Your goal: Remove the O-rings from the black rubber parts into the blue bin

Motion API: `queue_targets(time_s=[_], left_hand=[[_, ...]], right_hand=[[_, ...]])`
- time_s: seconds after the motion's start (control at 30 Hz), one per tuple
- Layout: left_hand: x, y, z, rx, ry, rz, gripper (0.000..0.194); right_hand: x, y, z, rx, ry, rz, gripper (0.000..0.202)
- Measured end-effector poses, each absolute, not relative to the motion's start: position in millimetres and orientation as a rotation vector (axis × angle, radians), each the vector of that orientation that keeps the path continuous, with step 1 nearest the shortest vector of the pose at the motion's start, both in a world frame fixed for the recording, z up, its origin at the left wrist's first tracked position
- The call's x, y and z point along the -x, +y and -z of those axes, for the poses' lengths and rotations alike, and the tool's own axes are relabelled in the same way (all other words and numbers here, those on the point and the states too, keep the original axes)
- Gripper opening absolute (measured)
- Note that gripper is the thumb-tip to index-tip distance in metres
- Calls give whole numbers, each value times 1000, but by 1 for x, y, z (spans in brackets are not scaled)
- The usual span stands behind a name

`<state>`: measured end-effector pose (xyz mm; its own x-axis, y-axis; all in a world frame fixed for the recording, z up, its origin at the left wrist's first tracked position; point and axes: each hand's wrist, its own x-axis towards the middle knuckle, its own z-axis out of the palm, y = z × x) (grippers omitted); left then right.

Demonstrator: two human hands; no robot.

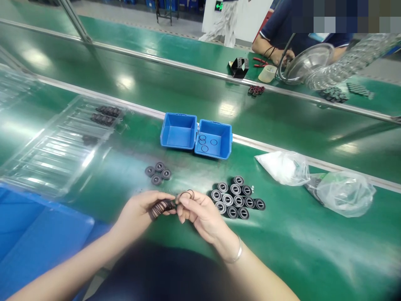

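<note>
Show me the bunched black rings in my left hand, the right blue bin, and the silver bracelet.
Bunched black rings (160,207): head view, middle of the bunch.
Right blue bin (216,130): head view, bare inner back wall.
Silver bracelet (240,251): head view, outside of the band.

Via the head camera, I identify a factory workshop: green workbench (297,251), blue bins (178,136), transparent flexible duct (347,62), co-worker (282,23) opposite.
</note>
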<state>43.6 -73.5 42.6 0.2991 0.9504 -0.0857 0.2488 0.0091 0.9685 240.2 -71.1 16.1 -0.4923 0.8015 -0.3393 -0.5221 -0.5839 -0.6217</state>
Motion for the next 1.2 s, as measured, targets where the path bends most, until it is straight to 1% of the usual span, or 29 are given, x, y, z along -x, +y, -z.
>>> queue_targets(time_s=[0.2, 0.5, 0.63, 0.87, 1.0, 1.2], left_hand=[[-43, -73, -43, -1676, 1234, -783, 27], [-42, -73, -43, -1767, 1254, -743, 30], [-42, -73, -44, -1666, 1183, -705, 29], [-45, -75, -45, -1298, 1095, -762, 19], [-46, -78, -43, -1122, 1143, -763, 15], [-45, -79, -40, -979, 1210, -830, 16]], right_hand=[[-239, -74, -14, 839, -683, -2086, 20], [-237, -74, -11, 824, -775, -2013, 13], [-240, -73, -11, 797, -735, -2064, 13], [-241, -74, -12, 832, -632, -2136, 17], [-239, -75, -11, 812, -587, -2145, 17], [-241, -72, -12, 724, -437, -2114, 18]])
